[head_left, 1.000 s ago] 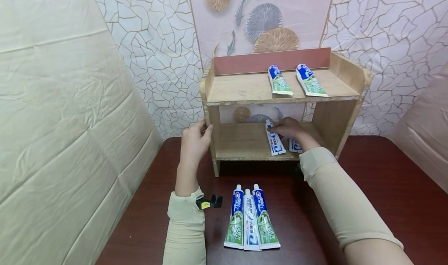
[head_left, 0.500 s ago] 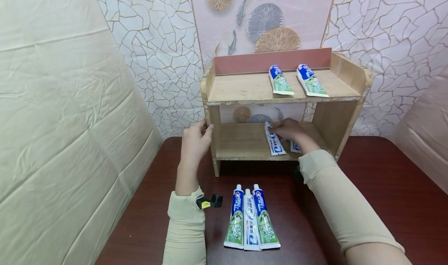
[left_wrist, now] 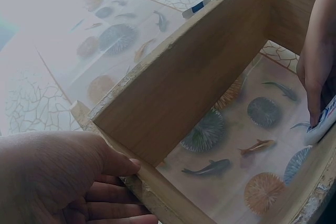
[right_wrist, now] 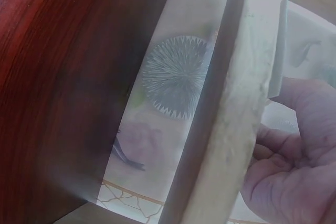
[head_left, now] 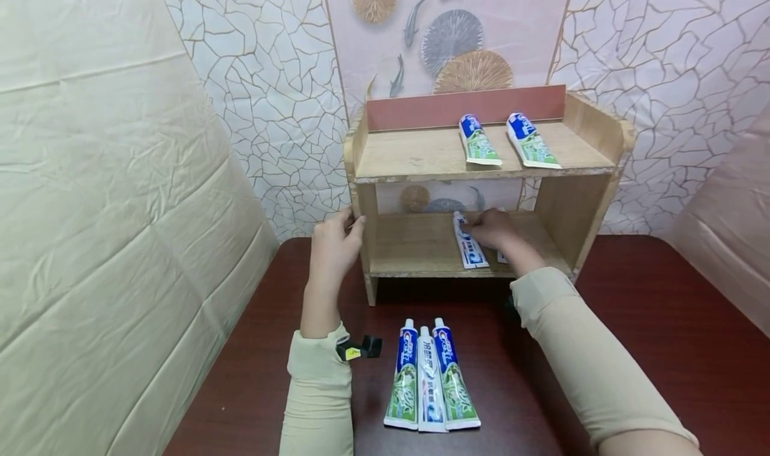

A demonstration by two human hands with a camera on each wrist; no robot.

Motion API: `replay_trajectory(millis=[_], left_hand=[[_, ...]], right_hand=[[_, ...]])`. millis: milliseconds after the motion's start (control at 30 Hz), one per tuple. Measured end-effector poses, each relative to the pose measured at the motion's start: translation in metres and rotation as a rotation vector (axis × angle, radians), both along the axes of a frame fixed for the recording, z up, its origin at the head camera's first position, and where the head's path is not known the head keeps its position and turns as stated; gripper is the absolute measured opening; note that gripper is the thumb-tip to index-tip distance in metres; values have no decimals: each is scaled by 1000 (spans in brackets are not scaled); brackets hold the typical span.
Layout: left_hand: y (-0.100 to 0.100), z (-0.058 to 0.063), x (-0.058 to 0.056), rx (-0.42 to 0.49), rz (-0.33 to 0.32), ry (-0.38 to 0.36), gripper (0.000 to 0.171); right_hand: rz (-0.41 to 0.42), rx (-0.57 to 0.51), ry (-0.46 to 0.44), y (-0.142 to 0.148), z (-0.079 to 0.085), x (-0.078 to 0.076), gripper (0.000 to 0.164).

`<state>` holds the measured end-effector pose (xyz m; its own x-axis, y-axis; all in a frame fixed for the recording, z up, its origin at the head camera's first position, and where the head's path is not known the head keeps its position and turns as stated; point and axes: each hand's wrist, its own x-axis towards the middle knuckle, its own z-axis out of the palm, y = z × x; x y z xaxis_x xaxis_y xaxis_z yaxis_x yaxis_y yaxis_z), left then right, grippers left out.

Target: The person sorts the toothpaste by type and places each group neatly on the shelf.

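Observation:
My left hand (head_left: 333, 245) grips the left side panel of a small wooden shelf unit (head_left: 409, 242); in the left wrist view its thumb lies on the panel's front edge and its fingers are behind. Inside the lower level, my right hand (head_left: 494, 230) holds the upper part of a white toothpaste tube (head_left: 472, 252) lying cap end toward the back. A second white toothpaste tube (head_left: 502, 258) lies just right of it, mostly hidden by that hand. In the right wrist view, the right thumb meets the edge of the tube (right_wrist: 279, 56), with the other fingers bent.
Two blue-and-green toothpaste tubes (head_left: 478, 142) lie on the unit's upper level, toward the right. On the dark red table (head_left: 259, 376) in front, a white tube (head_left: 430, 382) lies between two blue-and-green tubes (head_left: 402, 382). Patterned cloth (head_left: 271, 108) hangs behind.
My right hand and the white tube's cap end have shifted slightly left on the lower level. Less of the second white tube shows now. The left hand has stayed on the side panel.

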<state>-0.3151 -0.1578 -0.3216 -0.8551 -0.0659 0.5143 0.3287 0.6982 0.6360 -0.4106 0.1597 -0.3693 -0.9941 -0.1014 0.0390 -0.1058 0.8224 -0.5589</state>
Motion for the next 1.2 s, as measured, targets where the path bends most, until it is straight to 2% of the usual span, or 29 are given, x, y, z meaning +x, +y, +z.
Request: replay_trajectory(millis=[600,700,900,1200], left_hand=[[-1,-2,-1,-3,-4,5,39],[0,-2,-1,2,-6,5,39],[0,-2,-2,5,-14,17,40],[0,-3,-2,4,-6,6,39]], right_hand=[[17,38,26,0,-2,20,62],[22,43,49,-1,-1,26,61],[22,31,110,-2,-3,36,43],[41,21,226,-2,-11,48,46]])
